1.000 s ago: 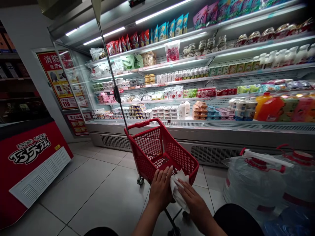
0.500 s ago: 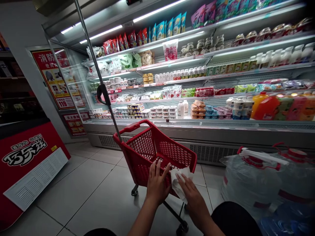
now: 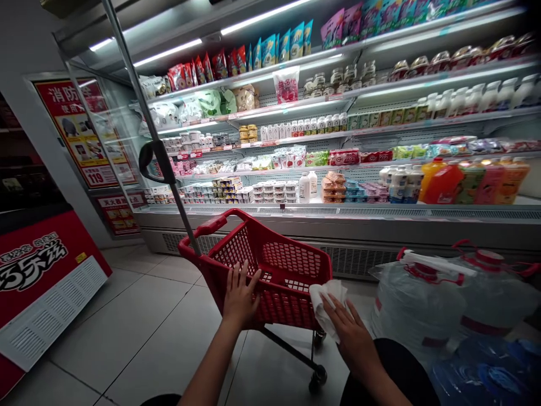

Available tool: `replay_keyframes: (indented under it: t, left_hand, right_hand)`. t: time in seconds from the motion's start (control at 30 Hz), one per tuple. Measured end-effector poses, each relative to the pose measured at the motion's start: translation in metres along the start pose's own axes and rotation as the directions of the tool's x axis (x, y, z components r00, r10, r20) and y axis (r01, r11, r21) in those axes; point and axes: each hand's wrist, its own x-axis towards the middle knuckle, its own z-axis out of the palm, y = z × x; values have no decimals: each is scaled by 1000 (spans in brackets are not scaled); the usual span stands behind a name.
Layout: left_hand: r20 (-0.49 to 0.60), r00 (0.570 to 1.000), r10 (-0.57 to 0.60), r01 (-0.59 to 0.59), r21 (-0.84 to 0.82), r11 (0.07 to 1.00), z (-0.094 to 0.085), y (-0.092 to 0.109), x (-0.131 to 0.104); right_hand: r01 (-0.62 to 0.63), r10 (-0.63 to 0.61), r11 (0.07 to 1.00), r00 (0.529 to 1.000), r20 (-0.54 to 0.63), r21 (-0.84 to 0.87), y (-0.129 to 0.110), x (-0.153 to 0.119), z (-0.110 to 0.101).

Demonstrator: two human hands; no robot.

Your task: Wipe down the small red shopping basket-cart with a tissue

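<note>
White wipe [image 3: 320,305] is pressed to the right end of a red shopping cart [image 3: 281,304].
The wipe is partly covered by the right hand [image 3: 354,334], fingers laid nearly straight; whether it is gripped cannot be told. Left of it, the cart's near edge is touched by the left hand [image 3: 239,298], fingers spread open.

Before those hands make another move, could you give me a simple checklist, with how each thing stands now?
1. Left hand on the near rim of the red cart: ok.
2. White cloth or tissue between the right hand and the cart's near corner: ok.
3. Right hand's fingers laid out flat over it, not balled into a fist: ok.
4. Water jugs on the right, apart from the cart: ok.
5. Cart wheels locked against rolling: cannot tell; no lock is discernible.
</note>
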Motion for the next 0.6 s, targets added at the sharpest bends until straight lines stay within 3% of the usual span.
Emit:
replay_keyframes:
  t: [0.13, 0.27, 0.4, 0.5, 0.6]
  left_hand:
    - [16, 1000, -26, 27, -11, 1000, 3, 10, 0]
    - [31, 999, -27, 27, 5, 1000, 6, 24, 1]
    - [34, 999, 18, -20, 40, 999, 6, 24, 1]
    - [25, 998, 59, -61, 59, 996, 6, 19, -1]
    - [26, 997, 79, -80, 72, 994, 8, 20, -5]
  right_hand:
    - [-64, 64, 998, 998, -21, 23, 4, 0, 6]
    - [17, -18, 993, 1000, 8, 115, -27, 40, 21]
    - [36, -39, 978, 999, 10, 204, -52, 69, 30]
    - [27, -33, 970, 999, 21, 242, -45, 64, 27]
    - [-41, 34, 972, 999, 32, 232, -15, 42, 24]
